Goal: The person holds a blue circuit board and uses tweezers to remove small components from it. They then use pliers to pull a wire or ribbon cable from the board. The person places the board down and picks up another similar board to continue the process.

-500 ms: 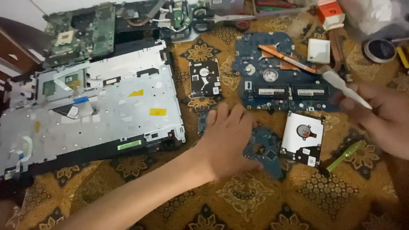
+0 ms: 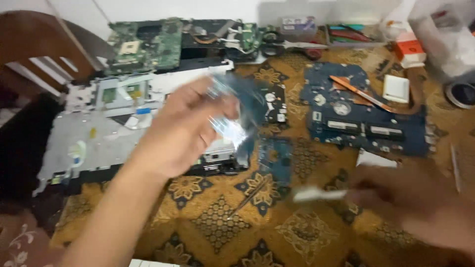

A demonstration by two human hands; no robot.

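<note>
Head cam: left hand (image 2: 185, 126) lifts a blurry blue board (image 2: 237, 111) off the laptop chassis (image 2: 99, 143); right hand (image 2: 420, 202) grips a white tool (image 2: 316, 194).

There are 2 hands: the left hand (image 2: 185, 131) in the middle of the frame and the right hand (image 2: 420, 200) at the lower right. I count 2 blue circuit boards (image 2: 363, 121), 1 green circuit board (image 2: 146, 44), 1 pair of scissors (image 2: 287, 47) and 1 grey laptop chassis (image 2: 99, 143).
</note>
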